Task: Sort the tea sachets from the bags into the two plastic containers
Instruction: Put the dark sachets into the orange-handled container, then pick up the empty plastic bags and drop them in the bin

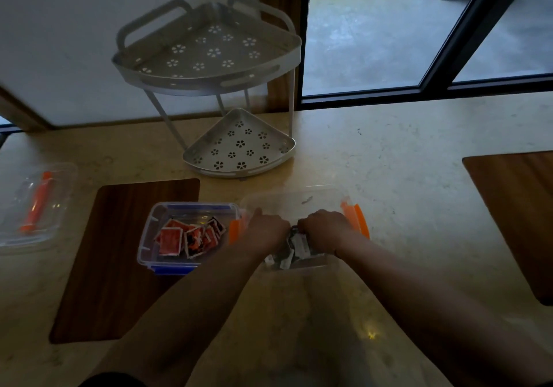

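Note:
Two clear plastic containers stand side by side on the counter. The blue-clipped container (pixel 149 237) on the left holds several red tea sachets (pixel 170 238). The orange-clipped container (pixel 317 198) on the right holds several dark and white tea sachets (pixel 299 247). Both my hands are inside the orange-clipped container, knuckles up. My left hand (pixel 264 231) and my right hand (pixel 324 229) are closed over the dark sachets, touching them. No bags are in view.
A dark wooden mat (pixel 119 267) lies under the blue-clipped container's left part. A clear lid with an orange clip (pixel 36 207) lies at the far left. A two-tier metal corner rack (pixel 227 87) stands behind. Another wooden mat (pixel 520 213) is at the right.

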A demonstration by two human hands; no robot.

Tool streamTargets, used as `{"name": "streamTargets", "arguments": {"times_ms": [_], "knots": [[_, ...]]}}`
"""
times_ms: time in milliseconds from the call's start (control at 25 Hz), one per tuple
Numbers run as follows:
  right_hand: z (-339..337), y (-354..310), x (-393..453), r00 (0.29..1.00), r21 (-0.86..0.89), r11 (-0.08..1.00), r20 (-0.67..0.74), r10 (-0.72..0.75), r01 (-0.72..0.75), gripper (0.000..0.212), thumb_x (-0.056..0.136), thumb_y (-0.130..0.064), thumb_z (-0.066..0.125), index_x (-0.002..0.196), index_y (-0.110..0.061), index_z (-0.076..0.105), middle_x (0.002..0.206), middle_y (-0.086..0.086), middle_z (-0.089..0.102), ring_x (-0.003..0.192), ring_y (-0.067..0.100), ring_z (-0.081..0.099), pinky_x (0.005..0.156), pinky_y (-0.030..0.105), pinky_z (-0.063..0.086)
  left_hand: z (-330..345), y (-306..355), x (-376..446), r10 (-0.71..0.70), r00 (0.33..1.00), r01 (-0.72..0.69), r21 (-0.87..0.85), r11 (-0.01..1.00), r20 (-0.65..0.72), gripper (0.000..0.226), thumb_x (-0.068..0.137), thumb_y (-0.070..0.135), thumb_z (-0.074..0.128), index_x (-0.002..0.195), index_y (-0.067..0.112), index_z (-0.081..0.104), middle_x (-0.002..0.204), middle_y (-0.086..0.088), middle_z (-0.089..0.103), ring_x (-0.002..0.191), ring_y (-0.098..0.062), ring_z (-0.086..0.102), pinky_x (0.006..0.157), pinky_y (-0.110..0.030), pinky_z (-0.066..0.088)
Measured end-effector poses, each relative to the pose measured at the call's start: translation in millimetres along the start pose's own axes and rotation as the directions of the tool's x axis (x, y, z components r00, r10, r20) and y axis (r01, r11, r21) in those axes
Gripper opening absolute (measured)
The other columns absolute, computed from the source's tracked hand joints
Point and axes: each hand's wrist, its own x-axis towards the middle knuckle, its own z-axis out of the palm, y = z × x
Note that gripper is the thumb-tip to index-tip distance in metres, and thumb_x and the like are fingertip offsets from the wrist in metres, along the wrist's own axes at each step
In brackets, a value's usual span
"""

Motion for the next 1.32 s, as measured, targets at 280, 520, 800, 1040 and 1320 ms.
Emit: {"name": "streamTargets", "arguments": {"times_ms": [280, 520, 800, 1040, 1320], "knots": [[3.1, -2.9, -14.3, 0.989, -0.009, 0.999, -0.144, 0.042, -0.044, 0.034, 0.089, -0.020, 0.060, 0.123, -0.022, 0.059, 0.115, 0.005, 0.061, 0.101, 0.023, 0.058, 0.075, 0.033, 0.046, 5.7, -0.6, -9.6, -0.004, 0.993, 0.008, 0.029, 1.000, -0.121, 0.032, 0.084, 0.031, 0.064, 0.114, 0.020, 0.059, 0.111, -0.006, 0.064, 0.107, -0.026, 0.057, 0.106, -0.048, 0.026], [-17.9, -10.0, -45.8, 0.950, 0.088, 0.991, -0.285, 0.126, -0.105, 0.050, 0.088, -0.025, 0.062, 0.136, -0.025, 0.048, 0.137, 0.003, 0.054, 0.121, 0.026, 0.051, 0.093, 0.040, 0.048, -11.7, -2.2, -35.9, -0.010, 0.967, 0.007, -0.015, 1.000, -0.254, 0.046, 0.086, 0.030, 0.062, 0.129, 0.023, 0.048, 0.123, -0.009, 0.057, 0.113, -0.028, 0.052, 0.102, -0.046, 0.032], [-19.3, -15.7, -102.0, 0.848, 0.180, 0.952, -0.434, 0.304, -0.249, 0.057, 0.092, -0.044, 0.054, 0.144, -0.029, 0.034, 0.150, 0.001, 0.041, 0.136, 0.027, 0.039, 0.106, 0.047, 0.040, -12.7, -5.8, -87.0, 0.001, 0.890, -0.050, -0.096, 0.994, -0.457, 0.053, 0.088, 0.049, 0.054, 0.136, 0.028, 0.043, 0.138, -0.007, 0.047, 0.127, -0.027, 0.041, 0.103, -0.047, 0.033], [9.9, -19.8, -161.1, 0.776, 0.233, 0.888, -0.432, 0.459, -0.396, 0.060, 0.089, -0.053, 0.052, 0.143, -0.031, 0.035, 0.150, -0.001, 0.041, 0.136, 0.027, 0.037, 0.100, 0.046, 0.041, 3.2, 3.9, -108.4, 0.061, 0.823, -0.162, -0.131, 0.978, -0.565, 0.059, 0.086, 0.055, 0.052, 0.138, 0.029, 0.042, 0.141, -0.004, 0.044, 0.128, -0.026, 0.041, 0.102, -0.046, 0.035], [51.0, -3.8, -246.7, 0.651, 0.325, 0.753, -0.379, 0.658, -0.572, 0.060, 0.089, -0.054, 0.053, 0.142, -0.031, 0.037, 0.149, -0.001, 0.041, 0.134, 0.025, 0.038, 0.099, 0.044, 0.041, 8.3, 68.4, -112.8, 0.214, 0.769, -0.299, -0.042, 0.953, -0.602, 0.054, 0.087, 0.055, 0.052, 0.134, 0.030, 0.045, 0.141, -0.002, 0.047, 0.128, -0.025, 0.042, 0.101, -0.044, 0.033]]}}
